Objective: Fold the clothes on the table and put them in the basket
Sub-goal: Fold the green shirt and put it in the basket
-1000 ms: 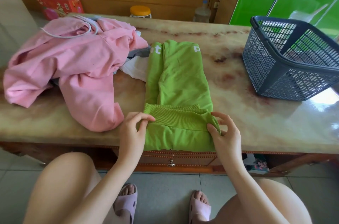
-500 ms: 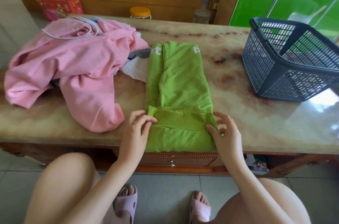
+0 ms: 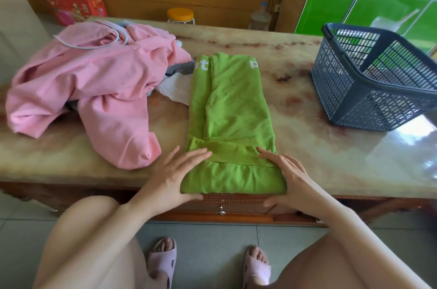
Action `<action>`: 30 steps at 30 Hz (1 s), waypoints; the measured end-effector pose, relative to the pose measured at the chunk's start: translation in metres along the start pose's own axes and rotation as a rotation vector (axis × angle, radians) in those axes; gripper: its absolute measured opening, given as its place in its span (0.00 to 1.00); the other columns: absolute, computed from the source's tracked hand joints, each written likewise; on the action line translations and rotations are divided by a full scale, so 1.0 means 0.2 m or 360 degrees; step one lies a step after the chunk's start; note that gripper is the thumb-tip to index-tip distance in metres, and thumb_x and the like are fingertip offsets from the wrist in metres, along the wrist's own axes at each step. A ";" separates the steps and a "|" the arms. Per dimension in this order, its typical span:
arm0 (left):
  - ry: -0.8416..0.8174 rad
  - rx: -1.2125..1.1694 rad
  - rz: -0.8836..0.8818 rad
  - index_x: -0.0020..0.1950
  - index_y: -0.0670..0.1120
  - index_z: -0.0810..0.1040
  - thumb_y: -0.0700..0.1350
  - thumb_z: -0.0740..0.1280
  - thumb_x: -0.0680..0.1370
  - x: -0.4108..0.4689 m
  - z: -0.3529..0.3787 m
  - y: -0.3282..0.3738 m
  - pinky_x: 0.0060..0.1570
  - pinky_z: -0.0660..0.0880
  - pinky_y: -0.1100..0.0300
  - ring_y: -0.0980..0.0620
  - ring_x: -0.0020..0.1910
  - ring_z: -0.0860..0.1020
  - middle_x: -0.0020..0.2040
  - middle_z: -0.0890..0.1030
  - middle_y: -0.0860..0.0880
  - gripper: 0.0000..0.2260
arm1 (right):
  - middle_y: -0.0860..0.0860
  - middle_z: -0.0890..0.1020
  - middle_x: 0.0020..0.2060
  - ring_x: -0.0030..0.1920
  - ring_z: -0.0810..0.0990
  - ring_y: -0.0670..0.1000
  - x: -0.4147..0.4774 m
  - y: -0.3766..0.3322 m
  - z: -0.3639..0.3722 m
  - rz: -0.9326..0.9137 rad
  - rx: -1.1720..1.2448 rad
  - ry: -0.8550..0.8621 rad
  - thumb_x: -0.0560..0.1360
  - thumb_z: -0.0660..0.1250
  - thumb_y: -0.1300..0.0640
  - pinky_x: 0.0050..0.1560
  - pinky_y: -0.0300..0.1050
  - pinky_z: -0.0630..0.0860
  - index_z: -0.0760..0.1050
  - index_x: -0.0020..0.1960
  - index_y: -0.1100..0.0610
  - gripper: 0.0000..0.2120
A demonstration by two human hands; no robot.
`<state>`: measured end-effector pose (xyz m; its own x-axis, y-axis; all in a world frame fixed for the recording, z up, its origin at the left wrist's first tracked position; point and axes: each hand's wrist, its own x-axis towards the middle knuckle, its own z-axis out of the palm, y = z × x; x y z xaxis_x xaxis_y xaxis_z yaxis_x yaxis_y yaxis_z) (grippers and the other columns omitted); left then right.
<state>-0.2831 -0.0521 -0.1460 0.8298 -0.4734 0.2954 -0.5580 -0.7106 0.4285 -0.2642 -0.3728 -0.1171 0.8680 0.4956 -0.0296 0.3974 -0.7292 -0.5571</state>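
Head view. I log: green garment (image 3: 231,109), folded narrow, mid-table (image 3: 307,146), near end at the table edge. Left hand (image 3: 175,177) and right hand (image 3: 290,177): fingers (image 3: 194,155) straight, spread, flat on its near corners. Basket (image 3: 343,90) at right; pink garment (image 3: 99,80) at left.

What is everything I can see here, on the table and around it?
green sweatshirt: one, green with white letters, folded lengthwise at the table's near edge
pink hoodie: one, pink, crumpled on the table's left
white garment: one, white, between hoodie and sweatshirt
grey garment: one, grey, partly under the hoodie
basket: one, dark grey, on the table's right
table: one, beige marbled top
red box: one, red, behind the table, left
jar: one, clear with orange lid, behind the table
bottle: one, clear, behind the table
cabinet: one, green doors, far right
slippers: two, lilac, on the feet
left hand: one, fingers flat on the sweatshirt's near left corner
right hand: one, fingers flat on its near right corner
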 end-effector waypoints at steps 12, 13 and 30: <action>0.0792 -0.0567 -0.0576 0.47 0.60 0.81 0.68 0.63 0.70 0.22 -0.24 0.11 0.39 0.75 0.61 0.55 0.37 0.81 0.36 0.83 0.54 0.16 | 0.49 0.84 0.45 0.53 0.79 0.48 0.07 -0.18 -0.18 0.0243 0.0690 0.0677 0.67 0.64 0.34 0.49 0.52 0.73 0.81 0.46 0.55 0.25; 0.0750 -0.0662 -0.0620 0.45 0.63 0.81 0.67 0.64 0.70 0.24 -0.26 0.11 0.40 0.75 0.65 0.60 0.41 0.80 0.39 0.83 0.59 0.12 | 0.55 0.83 0.43 0.45 0.80 0.48 0.08 -0.19 -0.20 0.0227 0.0736 0.0700 0.68 0.64 0.35 0.44 0.51 0.74 0.81 0.46 0.57 0.25; 0.0414 -0.0543 -0.1187 0.74 0.51 0.60 0.55 0.63 0.78 0.21 -0.10 0.10 0.57 0.63 0.59 0.46 0.64 0.72 0.58 0.77 0.52 0.27 | 0.40 0.80 0.52 0.51 0.79 0.45 0.18 -0.10 0.03 0.0422 0.0783 0.0701 0.71 0.72 0.49 0.53 0.48 0.78 0.75 0.59 0.37 0.18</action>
<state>-0.2607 -0.0757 -0.1076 0.9758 0.2189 0.0031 0.1261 -0.5735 0.8095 -0.2420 -0.3383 -0.1117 0.9978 0.0186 0.0644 0.0659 -0.4500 -0.8906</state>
